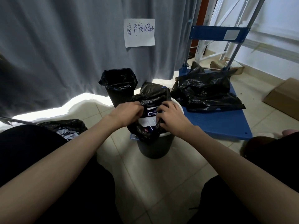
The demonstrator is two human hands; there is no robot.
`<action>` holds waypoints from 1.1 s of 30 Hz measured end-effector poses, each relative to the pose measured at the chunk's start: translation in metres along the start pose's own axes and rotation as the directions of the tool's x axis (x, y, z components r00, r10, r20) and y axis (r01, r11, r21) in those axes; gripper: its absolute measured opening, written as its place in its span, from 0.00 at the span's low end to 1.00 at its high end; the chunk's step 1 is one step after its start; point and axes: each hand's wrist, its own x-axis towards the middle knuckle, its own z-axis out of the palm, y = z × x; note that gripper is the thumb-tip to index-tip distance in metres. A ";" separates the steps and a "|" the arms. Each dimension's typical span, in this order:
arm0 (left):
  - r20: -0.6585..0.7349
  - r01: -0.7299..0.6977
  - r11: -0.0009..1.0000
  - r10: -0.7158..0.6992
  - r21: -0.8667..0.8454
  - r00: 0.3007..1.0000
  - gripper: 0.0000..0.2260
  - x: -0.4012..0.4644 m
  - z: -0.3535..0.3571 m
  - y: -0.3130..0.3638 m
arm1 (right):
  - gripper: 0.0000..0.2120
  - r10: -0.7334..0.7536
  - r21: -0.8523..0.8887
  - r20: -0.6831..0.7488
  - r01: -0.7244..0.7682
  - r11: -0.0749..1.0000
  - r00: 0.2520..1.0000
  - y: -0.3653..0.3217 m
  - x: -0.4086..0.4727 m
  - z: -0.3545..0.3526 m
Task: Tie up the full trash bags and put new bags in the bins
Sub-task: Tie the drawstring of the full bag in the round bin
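Fingers of my left hand are curled around the rim of the black trash bag, pinching a gathered fold at its 10 o'clock edge. My right hand grips the same bag at its 3 o'clock edge, fingers bunched on the plastic. Between the two grips the bag mouth stands open, showing a blue and white package inside. The bag sits in a grey bin with a white rim, on the tiled floor between my knees.

At 11 o'clock from that bin, just behind it, stands a black bin already lined with a black bag. At 9 o'clock lies another full bag with paper showing, close to my left leg. At 2 o'clock a blue cart carries loose black bags; its edge lies near the grey bin. Open floor runs toward me at 6 o'clock. A grey curtain with a paper sign closes off 12 o'clock.
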 end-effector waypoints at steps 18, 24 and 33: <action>0.039 0.203 0.958 -0.199 -0.201 0.979 0.05 0.009 -0.001 0.024 | 0.09 0.300 0.117 0.048 -0.303 0.946 0.953 0.022 0.011 -0.001; -0.051 0.149 0.962 -0.165 -0.229 0.985 0.08 0.011 -0.016 0.006 | 0.09 0.302 0.073 0.201 -0.322 0.944 0.932 0.023 0.011 0.001; 0.138 0.117 0.876 -0.058 -0.468 0.989 0.08 0.013 -0.012 0.017 | 0.08 0.325 0.004 0.298 -0.342 0.940 0.897 0.025 0.006 0.002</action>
